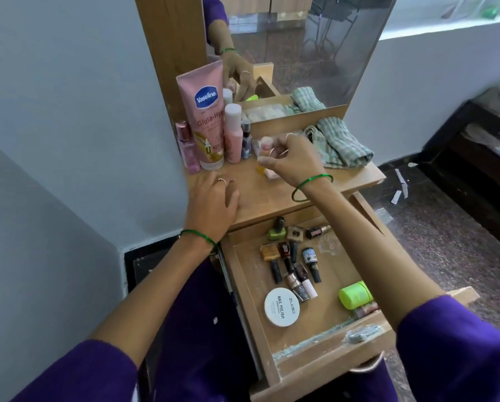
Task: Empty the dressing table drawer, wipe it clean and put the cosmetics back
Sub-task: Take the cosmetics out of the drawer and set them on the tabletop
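Fingers (267, 161) of the right hand (293, 161) pinch a small yellow bottle (261, 169) — probably; left hand (214, 204) spread flat.

Left hand (214, 198) flat, palm down, fingers spread. Right hand (289, 158) raised, fingers curled in pinch.

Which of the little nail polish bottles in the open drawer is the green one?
The green nail polish bottle at the drawer's far end, just under the tabletop edge. It has a black cap; the bottles around it are brown, dark or copper-toned.
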The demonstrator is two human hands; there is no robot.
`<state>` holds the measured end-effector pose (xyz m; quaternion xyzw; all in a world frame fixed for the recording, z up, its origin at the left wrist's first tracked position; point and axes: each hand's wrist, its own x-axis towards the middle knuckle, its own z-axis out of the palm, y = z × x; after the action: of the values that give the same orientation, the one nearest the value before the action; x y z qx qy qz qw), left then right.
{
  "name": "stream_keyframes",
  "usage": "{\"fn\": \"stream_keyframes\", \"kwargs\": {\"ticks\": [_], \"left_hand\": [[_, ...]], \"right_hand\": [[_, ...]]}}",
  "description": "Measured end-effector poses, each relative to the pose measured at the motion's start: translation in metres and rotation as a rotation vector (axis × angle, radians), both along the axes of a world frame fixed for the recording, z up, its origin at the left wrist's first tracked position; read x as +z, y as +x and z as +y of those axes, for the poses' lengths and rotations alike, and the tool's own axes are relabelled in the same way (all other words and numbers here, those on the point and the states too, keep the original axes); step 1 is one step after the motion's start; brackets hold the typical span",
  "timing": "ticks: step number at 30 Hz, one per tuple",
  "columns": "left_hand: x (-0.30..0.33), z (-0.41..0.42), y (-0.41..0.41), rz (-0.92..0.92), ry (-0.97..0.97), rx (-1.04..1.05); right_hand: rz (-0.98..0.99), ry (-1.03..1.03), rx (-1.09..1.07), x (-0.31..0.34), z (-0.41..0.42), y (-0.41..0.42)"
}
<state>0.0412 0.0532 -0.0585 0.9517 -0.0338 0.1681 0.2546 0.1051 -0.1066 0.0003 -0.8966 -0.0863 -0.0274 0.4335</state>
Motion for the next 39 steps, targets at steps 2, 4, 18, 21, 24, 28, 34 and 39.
{"fn": "stream_keyframes", "kwargs": {"ticks": [2,4,18,21,24,28,34,39], "left_hand": [[-0.004,-0.002,0.002,-0.011,0.035,0.010],[-0.008,-0.003,0.004,-0.049,0.022,0.027],[-0.015,-0.007,0.005,-0.165,0.094,0.036],[-0.015,-0.006,0.006,-0.149,0.090,0.037],[-0.017,-0.005,0.005,-0.134,0.097,0.042],[-0.017,-0.004,0.005,-0.135,0.105,0.042],[-0.016,-0.005,0.003,-0.138,0.095,0.039],[-0.017,-0.005,0.005,-0.133,0.101,0.036]], "right_hand": [[-0.014,-0.034,-0.007,0.003,0.008,0.003],[-0.015,-0.080,-0.009,0.004,0.015,0.007],[0.036,-0.067,-0.088,-0.009,0.024,0.023],[0.054,-0.086,-0.086,-0.010,0.025,0.025],[0.062,-0.093,-0.078,-0.012,0.027,0.025],[0.040,-0.109,-0.059,-0.009,0.027,0.024],[0.028,-0.114,-0.056,-0.009,0.026,0.024],[-0.002,-0.153,-0.048,-0.013,0.024,0.028]]}}
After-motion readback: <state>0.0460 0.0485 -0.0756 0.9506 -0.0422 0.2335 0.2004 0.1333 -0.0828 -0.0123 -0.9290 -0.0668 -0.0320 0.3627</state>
